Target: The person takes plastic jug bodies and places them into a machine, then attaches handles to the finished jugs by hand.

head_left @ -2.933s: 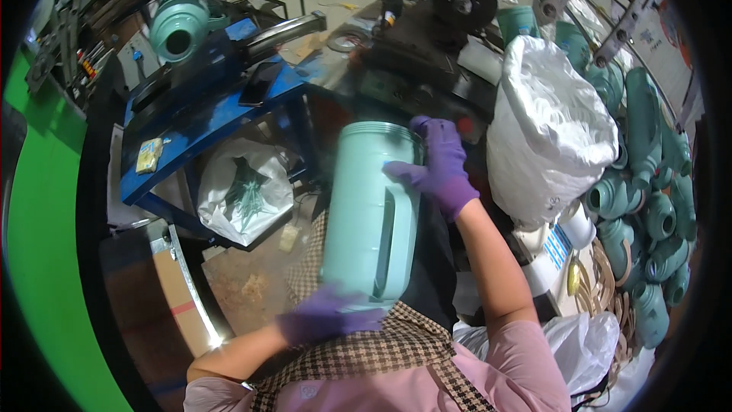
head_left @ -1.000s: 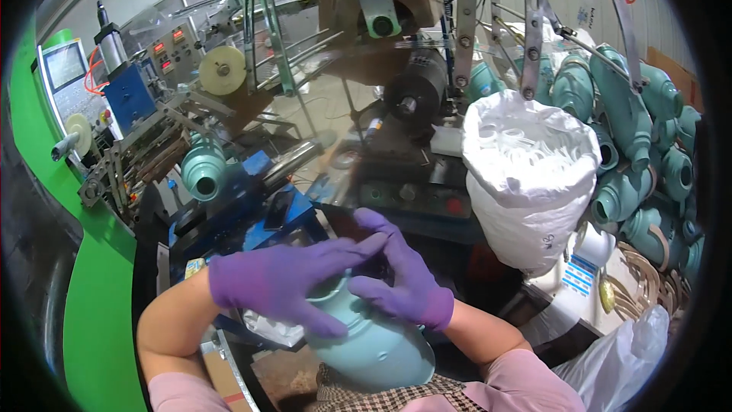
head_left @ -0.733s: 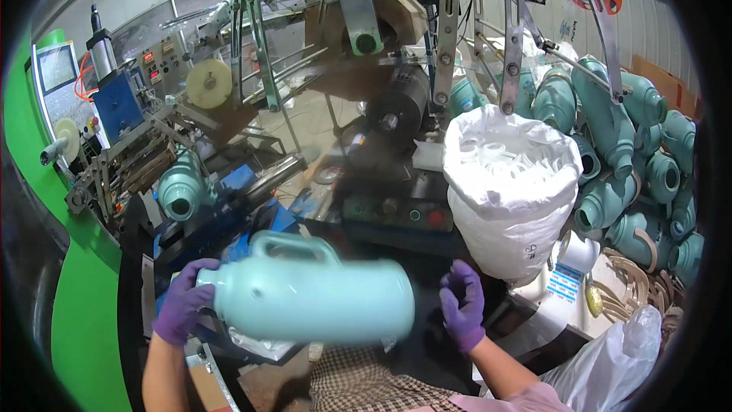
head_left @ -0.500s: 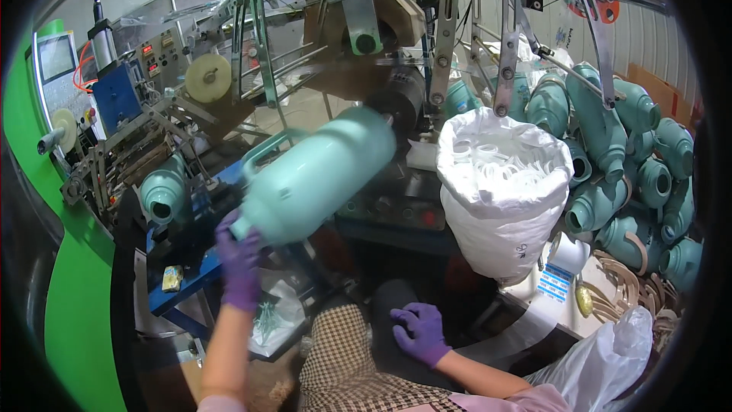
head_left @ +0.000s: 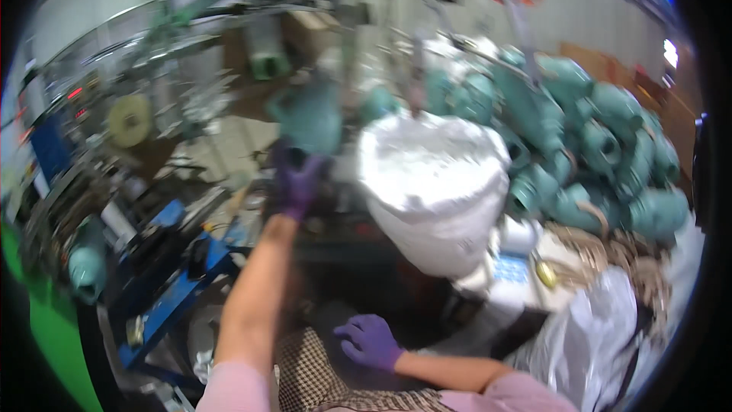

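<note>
In a purple glove, my left hand (head_left: 299, 181) reaches forward and is closed around the neck end of a teal thermos flask body (head_left: 311, 118). That body points away from me, toward the machine, and motion blurs it. My gloved right hand (head_left: 370, 342) rests low over my lap, its fingers a little bent and apart, with nothing in it. To the right of the held body stands a white woven sack (head_left: 427, 221); white rings inside it are smeared by blur. Another teal thermos body (head_left: 88, 261) lies at the machine's left side, its opening facing me.
Many teal thermos bodies (head_left: 537, 118) are piled at the right. Beneath them lie tan curved handles (head_left: 648, 290), a white roll (head_left: 520, 235) and a clear plastic bag (head_left: 587, 336). A blue metal frame (head_left: 174, 313) stands at lower left, near a green panel (head_left: 61, 343).
My left hand has carried the thermos body forward and right, turning it to point away from me. The view has swung to the right. My right hand still rests over my lap.
</note>
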`<state>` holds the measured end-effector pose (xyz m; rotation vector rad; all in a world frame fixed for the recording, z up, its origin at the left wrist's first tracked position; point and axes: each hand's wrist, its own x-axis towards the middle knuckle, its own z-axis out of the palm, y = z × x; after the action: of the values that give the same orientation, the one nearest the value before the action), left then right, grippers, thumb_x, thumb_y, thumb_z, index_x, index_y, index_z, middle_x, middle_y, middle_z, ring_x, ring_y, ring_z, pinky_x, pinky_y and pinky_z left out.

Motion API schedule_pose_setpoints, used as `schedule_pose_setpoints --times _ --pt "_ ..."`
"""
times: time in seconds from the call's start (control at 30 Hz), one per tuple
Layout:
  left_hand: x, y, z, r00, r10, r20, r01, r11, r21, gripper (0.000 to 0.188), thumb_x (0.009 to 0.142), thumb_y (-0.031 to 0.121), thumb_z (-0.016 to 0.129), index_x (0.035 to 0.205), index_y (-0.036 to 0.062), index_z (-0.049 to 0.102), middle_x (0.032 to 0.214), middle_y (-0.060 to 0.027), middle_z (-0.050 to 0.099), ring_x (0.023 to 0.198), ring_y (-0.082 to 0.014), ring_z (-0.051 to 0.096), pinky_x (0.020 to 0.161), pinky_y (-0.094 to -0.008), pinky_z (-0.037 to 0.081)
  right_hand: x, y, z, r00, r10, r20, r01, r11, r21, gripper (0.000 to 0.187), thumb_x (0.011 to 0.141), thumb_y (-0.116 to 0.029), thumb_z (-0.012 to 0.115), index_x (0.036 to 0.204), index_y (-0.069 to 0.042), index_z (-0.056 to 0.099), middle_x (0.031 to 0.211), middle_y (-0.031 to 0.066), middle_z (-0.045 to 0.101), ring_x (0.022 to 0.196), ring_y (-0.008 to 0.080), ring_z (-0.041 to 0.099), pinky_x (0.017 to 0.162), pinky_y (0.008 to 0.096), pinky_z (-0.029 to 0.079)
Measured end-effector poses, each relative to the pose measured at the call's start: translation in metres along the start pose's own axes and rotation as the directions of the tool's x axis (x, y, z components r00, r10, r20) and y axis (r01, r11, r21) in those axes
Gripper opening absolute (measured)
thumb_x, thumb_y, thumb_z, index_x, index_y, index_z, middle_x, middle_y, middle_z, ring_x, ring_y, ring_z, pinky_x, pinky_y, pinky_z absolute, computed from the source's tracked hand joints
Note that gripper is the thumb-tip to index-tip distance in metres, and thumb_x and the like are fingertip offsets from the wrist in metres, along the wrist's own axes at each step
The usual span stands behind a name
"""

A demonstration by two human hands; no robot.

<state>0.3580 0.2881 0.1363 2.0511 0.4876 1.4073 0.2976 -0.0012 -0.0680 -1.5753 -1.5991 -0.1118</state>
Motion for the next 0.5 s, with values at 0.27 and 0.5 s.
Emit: schedule_pose_setpoints --times 0.27,0.5 --pt "-0.222 -0.009 0.001 0.861 0.480 0.168 -0.502 0.853 0.139 0.063 0.093 0.019 0.062 0.146 -0.0019 0.036 0.146 -0.0241 0.041 0.135 -0.0417 0.038 0.114 -0.0492 0.030 -0.015 -0.001 0.019 0.999 0.035 -0.018 -0.035 0.999 0.040 0.026 0.084 -0.025 0.065 0.108 -0.014 0.064 0.104 0.0116 0.059 0.098 0.0325 0.058 0.084 0.0477 0.046" --pt "-0.248 -0.011 0.026 0.794 0.047 0.606 -0.019 0.998 -0.053 0.049 0.090 0.024 0.065 0.133 0.0026 0.057 0.134 -0.0219 0.057 0.124 -0.0400 0.053 0.106 -0.0441 0.042 -0.028 0.007 -0.024 0.981 -0.163 -0.108 0.177 0.975 0.138 0.029 0.084 -0.016 0.063 0.113 -0.012 0.066 0.106 0.0108 0.064 0.099 0.0342 0.060 0.080 0.0469 0.050"
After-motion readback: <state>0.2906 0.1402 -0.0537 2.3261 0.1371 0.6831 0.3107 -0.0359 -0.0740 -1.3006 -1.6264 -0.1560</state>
